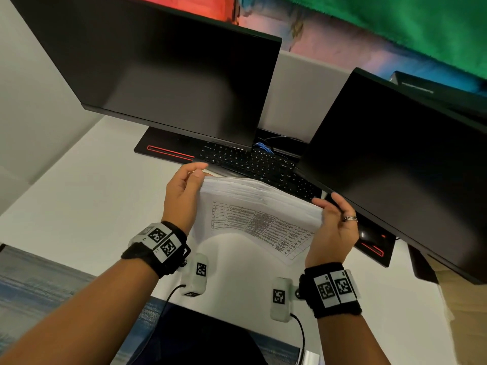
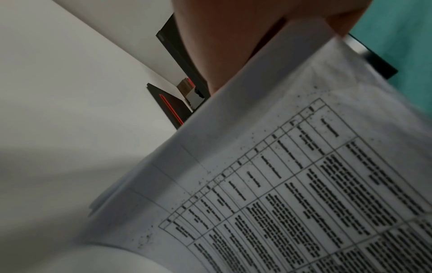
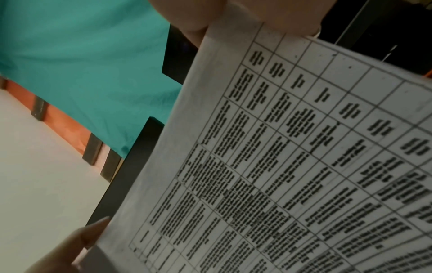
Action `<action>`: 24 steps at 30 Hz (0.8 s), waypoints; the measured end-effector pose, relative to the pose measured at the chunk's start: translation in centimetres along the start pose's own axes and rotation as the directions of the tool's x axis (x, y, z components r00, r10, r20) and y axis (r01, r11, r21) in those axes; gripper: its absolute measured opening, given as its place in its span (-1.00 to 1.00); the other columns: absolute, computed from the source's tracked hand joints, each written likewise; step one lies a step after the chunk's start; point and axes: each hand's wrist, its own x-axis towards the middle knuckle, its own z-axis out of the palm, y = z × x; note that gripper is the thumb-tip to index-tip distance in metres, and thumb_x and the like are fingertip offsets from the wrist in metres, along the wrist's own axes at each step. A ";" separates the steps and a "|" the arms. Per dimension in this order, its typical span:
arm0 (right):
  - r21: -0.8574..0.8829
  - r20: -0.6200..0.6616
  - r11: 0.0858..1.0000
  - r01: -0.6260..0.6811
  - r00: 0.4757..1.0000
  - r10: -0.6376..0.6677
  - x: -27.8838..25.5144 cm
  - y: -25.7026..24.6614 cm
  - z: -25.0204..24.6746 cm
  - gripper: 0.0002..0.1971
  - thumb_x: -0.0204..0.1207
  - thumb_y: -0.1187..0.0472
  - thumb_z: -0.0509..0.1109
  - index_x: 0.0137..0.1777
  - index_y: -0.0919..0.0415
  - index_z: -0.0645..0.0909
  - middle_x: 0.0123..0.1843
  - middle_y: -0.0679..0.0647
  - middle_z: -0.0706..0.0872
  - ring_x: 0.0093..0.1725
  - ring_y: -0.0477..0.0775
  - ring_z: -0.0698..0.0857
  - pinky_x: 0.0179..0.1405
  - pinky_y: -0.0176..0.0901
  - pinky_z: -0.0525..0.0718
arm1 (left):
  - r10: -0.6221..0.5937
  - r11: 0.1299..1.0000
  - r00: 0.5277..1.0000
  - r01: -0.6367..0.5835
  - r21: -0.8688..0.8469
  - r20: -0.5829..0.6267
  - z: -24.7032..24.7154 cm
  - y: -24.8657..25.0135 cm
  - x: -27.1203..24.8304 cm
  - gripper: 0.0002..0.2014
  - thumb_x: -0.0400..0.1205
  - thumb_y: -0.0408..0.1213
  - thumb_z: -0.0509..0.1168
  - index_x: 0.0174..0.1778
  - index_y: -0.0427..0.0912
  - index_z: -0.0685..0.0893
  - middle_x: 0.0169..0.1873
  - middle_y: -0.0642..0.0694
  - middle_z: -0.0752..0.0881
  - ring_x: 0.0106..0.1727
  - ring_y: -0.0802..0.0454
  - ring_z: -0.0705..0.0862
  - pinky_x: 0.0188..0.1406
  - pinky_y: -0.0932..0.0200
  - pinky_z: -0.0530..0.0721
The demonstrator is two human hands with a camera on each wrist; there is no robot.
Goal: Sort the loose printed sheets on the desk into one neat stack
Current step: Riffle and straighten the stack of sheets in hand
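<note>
A thick stack of printed sheets [image 1: 259,206] stands on edge over the white desk [image 1: 92,196], its front page a table of small text. The sheets bow toward me at the bottom. My left hand [image 1: 198,174] grips the stack's left edge, fingers curled over the top corner. My right hand [image 1: 326,204], a ring on one finger, holds the right edge. In the left wrist view the stack [image 2: 304,184] fans slightly at its lower corner. In the right wrist view, fingers [image 3: 233,16] pinch the page [image 3: 280,147] at the top.
Two dark monitors [image 1: 168,75] [image 1: 400,154] stand close behind the stack. A black keyboard [image 1: 253,162] lies just beyond it. A monitor base with a red strip [image 1: 163,151] sits at the left, and a mouse [image 1: 369,235] on a dark pad lies at the right.
</note>
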 end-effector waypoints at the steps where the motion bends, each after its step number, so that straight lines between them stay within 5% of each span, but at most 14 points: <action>1: -0.023 0.014 1.000 0.001 1.000 -0.001 -0.1 -0.1 0.0 -0.77 0.64 0.28 0.31 0.23 0.17 0.69 -0.08 -0.22 0.80 -0.11 -0.21 0.68 0.17 0.12 0.73 | -0.002 1.000 1.000 0.002 0.017 0.002 0.0 0.0 0.0 -0.80 0.74 -0.25 0.20 0.14 0.04 0.70 0.03 -0.14 0.80 0.02 0.06 0.72 -0.01 0.22 0.59; 3: -0.035 0.060 0.999 0.001 0.998 0.001 -0.2 -0.2 -0.2 -0.73 0.60 0.29 0.39 0.28 0.15 0.67 -0.08 -0.24 0.76 -0.12 -0.26 0.69 0.19 0.10 0.75 | -0.011 0.999 1.000 0.010 0.041 0.004 -0.1 -0.2 0.0 -0.80 0.72 -0.23 0.20 0.15 0.11 0.66 0.08 -0.13 0.77 0.05 0.07 0.69 -0.02 0.22 0.54; 5: 0.002 0.167 1.000 -0.020 0.986 0.019 0.1 0.0 -1.1 -0.46 0.50 0.41 0.50 0.47 0.13 0.51 -0.01 -0.10 0.78 -0.07 -0.26 0.76 0.01 -0.20 0.78 | -0.023 0.999 1.000 0.022 0.046 0.020 -0.3 -0.2 0.0 -0.80 0.67 -0.13 0.24 0.20 0.16 0.61 0.11 -0.09 0.75 0.09 0.05 0.70 0.04 0.18 0.55; 7: 0.008 0.283 0.996 -0.094 0.955 0.088 0.3 0.4 -2.2 -0.23 0.35 0.52 0.59 0.51 0.03 0.45 0.11 -0.01 0.76 0.02 -0.12 0.81 -0.09 -0.23 0.80 | -0.033 0.997 0.996 0.027 0.075 0.081 -0.7 0.0 -0.2 -0.68 0.61 -0.04 0.35 0.29 0.17 0.54 0.11 -0.05 0.73 0.04 0.16 0.71 -0.01 0.24 0.61; 10: -0.095 0.349 0.987 -0.128 0.925 0.153 0.3 0.9 -2.7 -0.54 0.32 0.46 0.63 0.16 0.10 0.67 0.07 0.06 0.76 0.05 0.16 0.81 -0.18 -0.21 0.81 | 0.028 0.980 0.974 -0.071 0.188 0.225 -1.5 1.6 -0.4 -0.42 0.41 -0.09 0.62 0.31 0.14 0.53 -0.02 0.05 0.73 -0.06 0.23 0.73 -0.08 0.35 0.69; 12: -0.149 0.344 0.987 -0.066 0.932 0.114 0.4 0.7 -2.3 -0.79 0.37 0.43 0.61 -0.08 0.19 0.70 -0.13 0.05 0.80 -0.04 0.22 0.81 -0.29 -0.30 0.77 | 0.095 0.831 0.923 -0.280 0.481 0.373 -1.4 3.6 -0.3 -0.38 0.33 0.00 0.65 0.27 0.20 0.55 -0.06 0.14 0.72 -0.07 0.18 0.71 -0.03 0.27 0.71; 14: -0.184 0.380 0.983 0.030 0.924 0.043 0.4 0.0 -1.8 -0.84 0.38 0.38 0.62 -0.14 0.22 0.70 -0.18 0.06 0.81 -0.11 0.14 0.83 -0.29 -0.27 0.78 | 0.109 0.523 0.836 -0.508 0.684 0.537 -0.2 5.6 -0.5 -0.34 0.34 0.22 0.54 0.34 0.23 0.52 0.03 0.20 0.71 0.00 0.12 0.69 0.05 0.06 0.71; 16: -0.181 0.475 0.969 0.167 0.878 -0.063 0.2 -1.7 -1.0 -0.82 0.37 0.36 0.64 -0.17 0.16 0.70 -0.18 0.03 0.81 -0.15 0.00 0.84 -0.30 -0.28 0.78 | 0.120 0.327 0.772 -0.625 0.709 0.624 1.8 6.8 -0.6 -0.27 0.36 0.38 0.42 0.43 0.22 0.47 0.15 0.17 0.72 0.15 0.05 0.68 0.18 -0.08 0.66; 18: -0.176 0.573 0.912 0.371 0.792 -0.212 0.0 -3.9 0.2 -0.76 0.35 0.32 0.66 -0.19 0.00 0.69 -0.24 -0.06 0.79 -0.17 -0.12 0.81 -0.29 -0.33 0.77 | 0.161 0.223 0.727 -0.686 0.693 0.668 3.5 7.2 -0.4 -0.46 0.45 0.36 0.36 0.27 0.20 0.56 0.07 0.15 0.76 0.11 0.01 0.71 0.09 -0.05 0.64; 19: -0.177 0.595 0.870 0.460 0.754 -0.277 -0.2 -4.9 0.7 -0.75 0.35 0.29 0.67 -0.16 -0.03 0.68 -0.23 -0.10 0.77 -0.17 -0.15 0.79 -0.25 -0.32 0.76 | 0.186 0.232 0.717 -0.696 0.679 0.672 4.0 7.3 -0.3 -0.61 0.51 0.30 0.34 0.11 0.15 0.61 -0.10 0.12 0.76 -0.02 0.00 0.74 -0.08 0.03 0.63; 21: -0.232 0.562 0.805 0.546 0.751 -0.348 -0.3 -6.2 1.5 -0.67 0.32 0.17 0.69 0.05 -0.01 0.69 0.05 -0.05 0.75 0.04 -0.15 0.74 0.03 -0.14 0.78 | 0.222 0.382 0.730 -0.675 0.632 0.646 3.8 7.2 -0.1 -0.75 0.58 0.17 0.37 -0.09 0.06 0.64 -0.42 0.14 0.64 -0.33 0.06 0.67 -0.41 0.16 0.48; 24: -0.501 0.345 0.722 0.478 0.875 -0.340 0.3 -5.2 1.0 -0.02 0.16 0.01 0.75 0.59 -0.09 0.35 0.61 -0.04 0.33 0.61 0.05 0.29 0.55 0.24 0.38 | 0.242 0.711 0.833 -0.501 0.493 0.497 1.9 6.7 0.5 -0.81 0.56 -0.03 0.48 0.02 0.00 0.76 -0.39 0.19 0.72 -0.40 0.23 0.69 -0.43 0.25 0.58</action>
